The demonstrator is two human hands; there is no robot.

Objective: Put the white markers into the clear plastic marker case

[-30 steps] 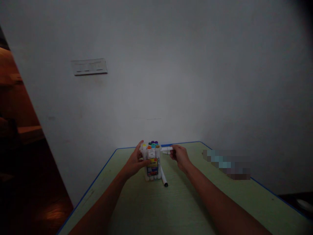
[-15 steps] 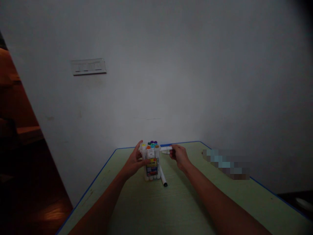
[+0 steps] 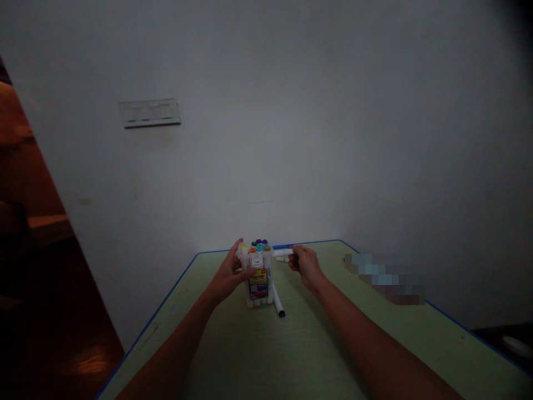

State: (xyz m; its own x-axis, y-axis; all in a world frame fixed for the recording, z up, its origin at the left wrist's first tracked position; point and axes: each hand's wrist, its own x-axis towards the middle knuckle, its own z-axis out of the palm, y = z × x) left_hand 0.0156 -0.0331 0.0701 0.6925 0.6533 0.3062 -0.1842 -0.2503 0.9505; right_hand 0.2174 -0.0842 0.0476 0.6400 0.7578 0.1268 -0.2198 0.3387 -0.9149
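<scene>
A clear plastic case [image 3: 259, 283] of upright markers with coloured ends stands on the pale green table [image 3: 233, 355]. My left hand [image 3: 229, 275] grips the case from its left side, thumb across the front. To the right of the case, my right hand [image 3: 305, 264] is closed on a white marker [image 3: 283, 253], held level with its far end by the case's upper right edge. Under that lies another white marker [image 3: 282, 259], partly hidden. A third white marker [image 3: 278, 303] with a dark end rests at the lower right of the case.
Behind the table rises a grey wall [image 3: 308, 139] with a switch panel [image 3: 150, 113] at the upper left. A blurred, pixelated patch [image 3: 383, 278] covers something at the table's right edge. Dark floor shows at the left.
</scene>
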